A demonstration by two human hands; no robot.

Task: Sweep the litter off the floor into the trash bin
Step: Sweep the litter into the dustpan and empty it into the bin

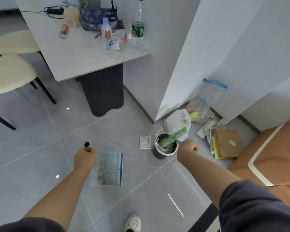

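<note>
My left hand (84,157) grips the upright metal handle (87,147) of a pale blue dustpan (109,169) that stands on the grey tile floor. My right hand (187,148) grips the green handle of a broom, and the broom's green head (173,137) lies across the mouth of a small dark trash bin (159,154) with a white rim. Light scraps sit inside the bin. A white paper slip (145,142) lies flat on the floor just left of the bin.
A white plastic bag (177,122), a clear bag of bottles (200,109) and flattened cardboard (228,144) lie by the wall corner on the right. A white table (77,54) with bottles stands at the back, two cream chairs (8,72) at left. My shoe (132,222) is at the bottom.
</note>
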